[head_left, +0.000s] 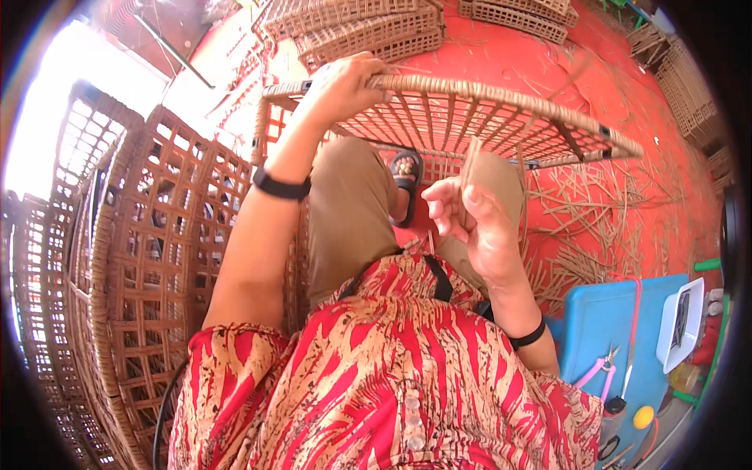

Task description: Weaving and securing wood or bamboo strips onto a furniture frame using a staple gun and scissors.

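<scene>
A woven wicker panel (446, 117) with dark ribs and a wrapped cane rim stands tilted across my knees. My left hand (345, 90) is closed over its rim at the upper left. Near the panel's lower edge, my right hand (489, 235) has its fingers curled in, with a flat tan cane strip (471, 160) rising from between the thumb and fingers. Where the strip's far end runs is blurred. Beneath the panel, a sandaled foot (406, 184) rests on the red floor.
Large wicker frames (157, 258) stand close at my left. Stacked wicker pieces (352, 31) lie ahead. Loose cane strips (587, 227) litter the red floor. At right, a blue tabletop (619, 313) bears pink-handled pliers (601, 368), a white tray (680, 325) and a yellow ball (643, 417).
</scene>
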A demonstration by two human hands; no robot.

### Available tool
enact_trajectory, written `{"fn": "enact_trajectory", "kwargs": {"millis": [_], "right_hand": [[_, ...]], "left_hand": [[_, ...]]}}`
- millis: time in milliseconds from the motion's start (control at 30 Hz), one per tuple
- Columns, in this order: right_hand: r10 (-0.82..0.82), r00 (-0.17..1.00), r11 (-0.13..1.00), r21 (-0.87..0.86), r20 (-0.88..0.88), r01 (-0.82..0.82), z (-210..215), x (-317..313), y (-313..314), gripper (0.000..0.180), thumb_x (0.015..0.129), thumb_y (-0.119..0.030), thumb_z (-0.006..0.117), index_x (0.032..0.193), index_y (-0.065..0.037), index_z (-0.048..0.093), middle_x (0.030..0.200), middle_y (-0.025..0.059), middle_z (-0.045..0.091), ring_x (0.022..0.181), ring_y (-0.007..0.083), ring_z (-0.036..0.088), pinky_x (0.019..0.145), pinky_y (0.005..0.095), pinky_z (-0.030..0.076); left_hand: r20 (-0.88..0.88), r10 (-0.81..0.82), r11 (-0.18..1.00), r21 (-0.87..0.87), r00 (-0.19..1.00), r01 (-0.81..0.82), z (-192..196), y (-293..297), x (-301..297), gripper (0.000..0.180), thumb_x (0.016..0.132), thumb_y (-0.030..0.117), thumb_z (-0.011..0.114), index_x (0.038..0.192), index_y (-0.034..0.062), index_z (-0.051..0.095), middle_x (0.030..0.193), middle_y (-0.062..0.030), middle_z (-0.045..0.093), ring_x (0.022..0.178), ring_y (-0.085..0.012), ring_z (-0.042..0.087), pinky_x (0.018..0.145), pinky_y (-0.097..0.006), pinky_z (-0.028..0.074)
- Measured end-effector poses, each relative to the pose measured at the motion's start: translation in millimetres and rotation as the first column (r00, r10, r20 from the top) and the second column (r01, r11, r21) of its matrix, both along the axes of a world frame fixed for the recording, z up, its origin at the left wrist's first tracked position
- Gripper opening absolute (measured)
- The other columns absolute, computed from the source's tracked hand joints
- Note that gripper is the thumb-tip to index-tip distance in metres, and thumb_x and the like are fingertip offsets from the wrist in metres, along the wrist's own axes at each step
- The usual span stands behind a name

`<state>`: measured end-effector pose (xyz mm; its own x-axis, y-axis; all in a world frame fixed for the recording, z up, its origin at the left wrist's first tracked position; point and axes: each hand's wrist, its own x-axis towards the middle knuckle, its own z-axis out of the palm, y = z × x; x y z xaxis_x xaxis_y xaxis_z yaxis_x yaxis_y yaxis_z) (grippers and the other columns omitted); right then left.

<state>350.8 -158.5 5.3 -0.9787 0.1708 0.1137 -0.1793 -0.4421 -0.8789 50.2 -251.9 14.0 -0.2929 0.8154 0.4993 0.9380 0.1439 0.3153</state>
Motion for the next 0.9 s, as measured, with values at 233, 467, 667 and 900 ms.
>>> {"fn": "enact_trajectory", "kwargs": {"millis": [233, 467, 667, 900], "right_hand": [[-0.327, 0.944, 0.943, 0.079, 0.031, 0.324, 8.4, -27.6, 15.2, 0.029, 0.096, -0.022, 0.060, 0.114, 0.000, 0.063, 0.067, -0.0030, 0.052, 0.058, 0.0036, 0.046, 0.050, 0.0184, 0.036], [-0.537, 0.830, 0.779, 0.289, -0.151, 0.557, 2.3, -78.5, 25.2, 0.028, 0.097, -0.016, 0.060, 0.120, -0.001, 0.058, 0.070, 0.0034, 0.056, 0.065, 0.0120, 0.057, 0.059, 0.0296, 0.046], [-0.507, 0.588, 0.289, 0.518, -0.630, 0.805, -3.3, -81.8, 40.6, 0.029, 0.091, -0.007, 0.061, 0.120, -0.007, 0.059, 0.091, 0.0122, 0.058, 0.073, 0.0304, 0.061, 0.061, 0.0386, 0.049], [-0.419, 0.733, 0.209, 0.728, -0.536, 0.653, -13.6, -82.1, 19.7, 0.029, 0.090, -0.011, 0.063, 0.119, -0.009, 0.060, 0.086, 0.0101, 0.056, 0.067, 0.0299, 0.062, 0.055, 0.0391, 0.049]], "left_hand": [[0.465, 0.100, 0.944, -0.325, 0.880, 0.065, 40.0, 62.9, -60.4, 0.048, 0.075, 0.009, 0.075, 0.120, -0.0004, 0.063, 0.084, -0.0056, 0.069, 0.059, -0.0129, 0.061, 0.051, -0.028, 0.050], [0.586, 0.128, 0.947, -0.313, 0.801, 0.077, 38.8, 77.2, -138.1, 0.061, 0.070, 0.009, 0.076, 0.127, -0.0035, 0.057, 0.103, -0.0075, 0.069, 0.090, -0.0156, 0.063, 0.081, -0.032, 0.050], [0.737, 0.162, 0.918, -0.357, 0.656, 0.173, 78.1, 78.4, -116.6, 0.047, 0.080, 0.013, 0.073, 0.122, -0.0027, 0.058, 0.110, -0.0083, 0.068, 0.105, -0.0173, 0.060, 0.094, -0.031, 0.045], [0.745, 0.160, 0.931, -0.332, 0.647, 0.151, 80.1, 78.2, -97.2, 0.037, 0.086, 0.023, 0.069, 0.115, 0.0007, 0.066, 0.104, -0.0057, 0.068, 0.099, -0.0138, 0.061, 0.090, -0.027, 0.045]]}}
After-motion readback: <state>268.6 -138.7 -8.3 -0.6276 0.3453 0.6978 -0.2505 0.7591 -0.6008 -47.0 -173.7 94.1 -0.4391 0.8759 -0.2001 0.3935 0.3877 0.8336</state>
